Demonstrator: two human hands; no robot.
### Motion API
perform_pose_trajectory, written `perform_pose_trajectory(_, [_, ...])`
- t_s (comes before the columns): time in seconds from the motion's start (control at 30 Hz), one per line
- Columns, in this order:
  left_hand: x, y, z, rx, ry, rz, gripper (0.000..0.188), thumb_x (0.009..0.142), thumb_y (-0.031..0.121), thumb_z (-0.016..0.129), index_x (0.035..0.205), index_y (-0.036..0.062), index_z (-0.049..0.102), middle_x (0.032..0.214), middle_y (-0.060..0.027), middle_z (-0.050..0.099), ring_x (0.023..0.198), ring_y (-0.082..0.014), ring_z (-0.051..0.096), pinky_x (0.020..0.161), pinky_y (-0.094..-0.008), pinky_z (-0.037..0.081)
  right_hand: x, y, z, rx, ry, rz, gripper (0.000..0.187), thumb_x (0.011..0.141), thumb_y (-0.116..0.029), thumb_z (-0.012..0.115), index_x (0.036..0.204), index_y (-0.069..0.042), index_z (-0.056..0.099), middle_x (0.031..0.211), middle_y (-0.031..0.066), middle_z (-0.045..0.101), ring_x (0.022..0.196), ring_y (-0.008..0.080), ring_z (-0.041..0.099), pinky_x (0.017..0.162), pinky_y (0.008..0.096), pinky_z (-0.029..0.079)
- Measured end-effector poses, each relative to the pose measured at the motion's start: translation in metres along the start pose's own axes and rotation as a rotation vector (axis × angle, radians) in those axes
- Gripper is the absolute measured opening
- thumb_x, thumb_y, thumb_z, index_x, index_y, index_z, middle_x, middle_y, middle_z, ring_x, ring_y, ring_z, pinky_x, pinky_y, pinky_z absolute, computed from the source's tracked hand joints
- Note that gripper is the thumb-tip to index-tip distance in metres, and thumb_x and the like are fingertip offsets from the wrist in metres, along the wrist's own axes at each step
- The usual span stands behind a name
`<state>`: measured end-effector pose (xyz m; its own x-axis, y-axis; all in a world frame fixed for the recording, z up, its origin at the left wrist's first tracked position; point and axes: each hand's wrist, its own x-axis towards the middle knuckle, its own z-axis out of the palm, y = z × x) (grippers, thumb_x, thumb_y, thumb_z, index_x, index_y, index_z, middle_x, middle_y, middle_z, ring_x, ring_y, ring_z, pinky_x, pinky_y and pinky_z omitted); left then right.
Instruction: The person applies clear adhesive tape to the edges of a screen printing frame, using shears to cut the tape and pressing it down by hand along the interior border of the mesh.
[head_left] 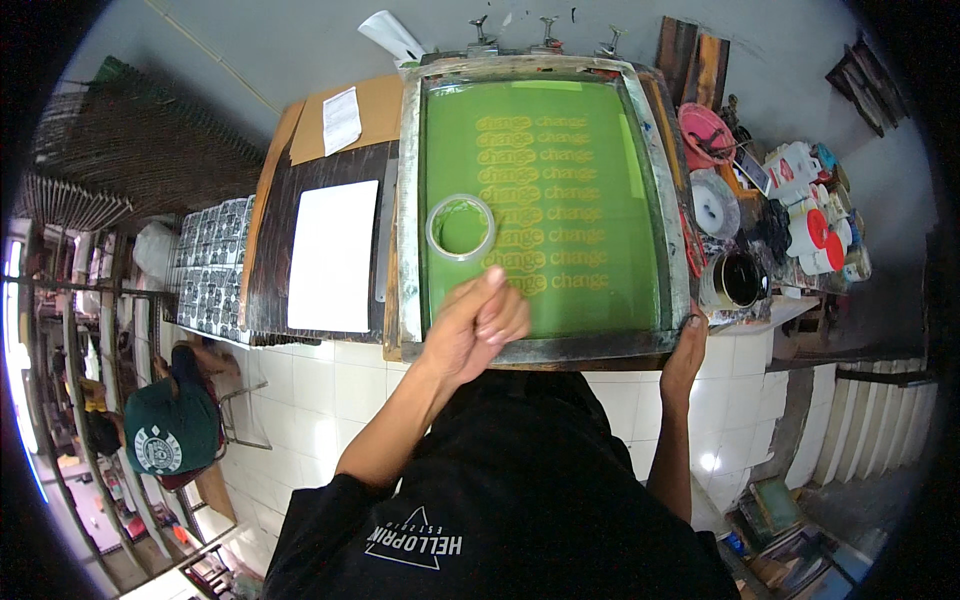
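A silkscreen [638, 210] with green mesh and a worn metal frame lies in front of me, with rows of yellowish lettering on the mesh. On its left half rests a roll of clear tape [488, 238]. My left hand [473, 325] is over the lower left of the mesh, just below the roll. Its fingers are curled in with the thumb against them; whatever they may pinch is hidden. At the frame's lower right corner, my right hand [684, 352] grips the edge, its fingertips on the metal.
Clamps [547, 40] hold the frame's far edge. White paper [335, 255] lies on the dark board to the left. Tubs, a pink basin [704, 135] and a dark ink can [738, 279] crowd the right. A person in a green shirt [172, 428] sits at lower left.
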<state>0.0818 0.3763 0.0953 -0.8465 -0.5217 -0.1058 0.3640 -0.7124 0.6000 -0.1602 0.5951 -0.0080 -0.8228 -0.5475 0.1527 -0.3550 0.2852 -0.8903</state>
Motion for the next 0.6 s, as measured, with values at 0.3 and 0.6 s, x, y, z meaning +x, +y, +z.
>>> perform_pose_trajectory(0.3, [0.016,0.026,-0.041,1.479,0.407,0.430,0.025,0.091,0.019,0.073,0.109,0.0015,0.068,0.090,-0.0122,0.067,0.077,-0.0208,0.059,0.073,-0.0329,0.045,-0.002,0.002,-0.001,-0.016,0.008,-0.013,0.048,0.111,-0.030,0.033,0.138,0.006,0.050,0.133,0.0214,0.053,0.126,0.0317,0.049,0.112,0.0396,0.033])
perform_pose_trajectory(0.6, [0.057,0.019,-0.054,2.057,0.234,0.299,0.049,0.086,0.015,0.073,0.132,0.0042,0.063,0.107,-0.0199,0.071,0.102,-0.0385,0.066,0.095,-0.0436,0.047,0.000,-0.001,0.000,-0.014,0.008,-0.038,0.047,0.111,-0.029,0.034,0.137,0.006,0.052,0.133,0.0213,0.055,0.128,0.0327,0.049,0.113,0.0408,0.032])
